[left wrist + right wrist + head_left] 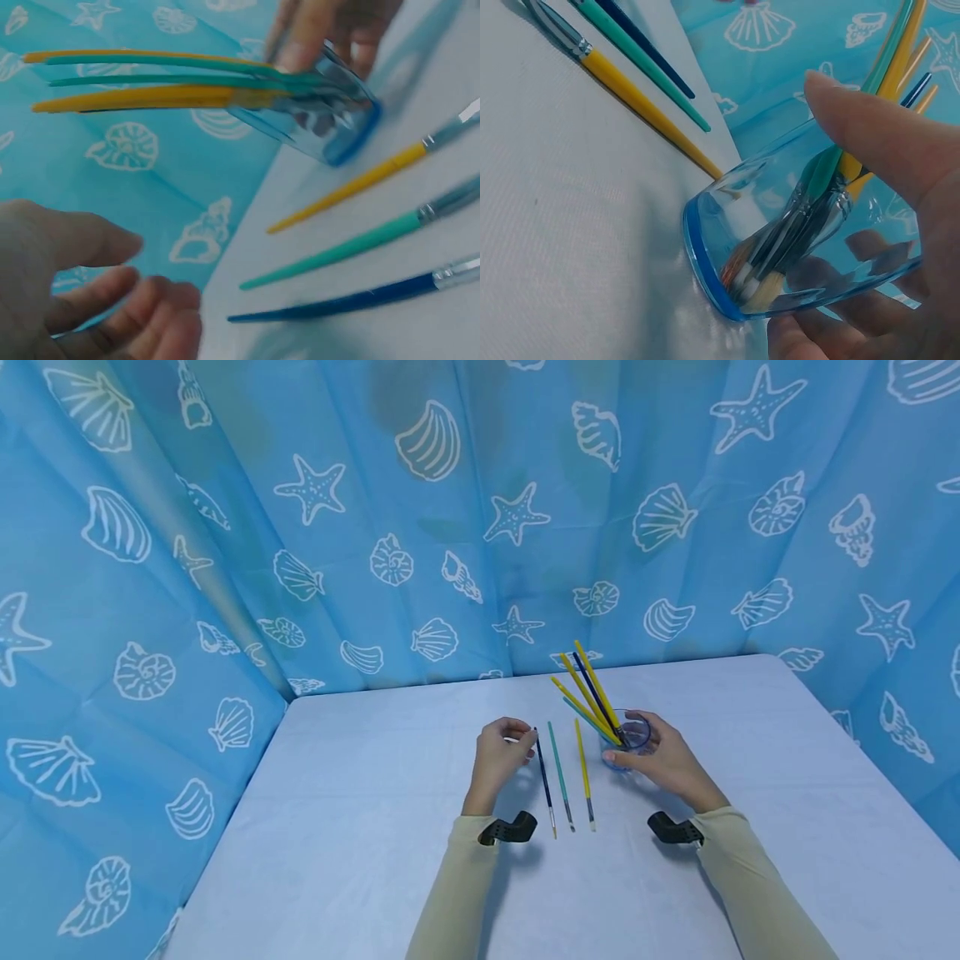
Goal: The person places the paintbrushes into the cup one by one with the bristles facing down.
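A clear cup (pixel 636 742) with a blue base stood near the right of the person's two hands, leaning paintbrushes (pixel 597 685) fanned out of its mouth toward the left, their bristles down inside. The right hand (pixel 673 768) gripped the cup's side, thumb and fingers curled round the smooth, see-through wall. Left of it, three brushes lay roughly side by side, just apart: a yellow brush (pixel 584 768) nearest the cup, then a teal brush (pixel 560 772), then a dark blue brush (pixel 544 777). Their slender painted handles tapered to points on the far side, with shiny metal collars and bristles toward the person. The left hand (pixel 501 756) hung near the dark blue handle's tip, fingers loosely bent, thumb apart, with nothing in its grasp. Beige sleeves (pixel 453 893) and black wrist mounts (pixel 510 829) covered the forearms. Beneath lay a white, finely woven tablecloth (pixel 337 827); behind and at both sides hung a softly creased blue curtain (pixel 465 635), printed with white shells and starfish.
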### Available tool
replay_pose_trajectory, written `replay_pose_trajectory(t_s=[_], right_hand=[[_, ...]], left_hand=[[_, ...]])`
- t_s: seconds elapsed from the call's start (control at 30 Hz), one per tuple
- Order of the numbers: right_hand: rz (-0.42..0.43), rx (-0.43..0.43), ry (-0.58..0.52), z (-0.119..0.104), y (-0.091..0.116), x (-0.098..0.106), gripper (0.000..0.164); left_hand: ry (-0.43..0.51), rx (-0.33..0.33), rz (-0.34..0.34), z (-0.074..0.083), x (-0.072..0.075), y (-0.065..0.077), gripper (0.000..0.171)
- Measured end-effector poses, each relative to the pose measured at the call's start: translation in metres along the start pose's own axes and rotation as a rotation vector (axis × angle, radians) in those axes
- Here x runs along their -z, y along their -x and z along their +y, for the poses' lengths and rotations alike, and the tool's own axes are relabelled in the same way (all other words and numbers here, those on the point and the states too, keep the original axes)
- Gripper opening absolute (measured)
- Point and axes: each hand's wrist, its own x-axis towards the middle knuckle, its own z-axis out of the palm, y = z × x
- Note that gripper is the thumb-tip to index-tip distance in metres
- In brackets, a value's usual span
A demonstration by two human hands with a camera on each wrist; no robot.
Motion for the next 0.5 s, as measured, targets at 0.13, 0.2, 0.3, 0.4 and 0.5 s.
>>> replay_pose_trajectory(t_s=[0.13, 0.2, 0.3, 0.4, 0.5], right_hand=[[-0.006, -0.002, -0.016, -0.001, 0.001, 0.001, 0.105], [-0.005, -0.007, -0.026, -0.002, 0.002, 0.002, 0.107], [0.006, -0.005, -0.017, -0.003, 0.002, 0.003, 0.107], [0.013, 0.006, -0.004, -0.004, 0.003, 0.003, 0.103], [0.019, 0.014, -0.004, -0.004, 0.003, 0.002, 0.100]], left_hand=[[-0.158, 0.014, -0.041, -0.004, -0.006, 0.001, 0.024], [-0.222, 0.021, -0.051, -0.004, -0.008, 0.002, 0.025], [-0.295, 0.055, -0.062, -0.004, -0.011, 0.005, 0.026], [-0.343, 0.107, -0.078, -0.003, -0.014, 0.007, 0.027], [-0.396, 0.138, -0.083, -0.004, -0.018, 0.009, 0.027]])
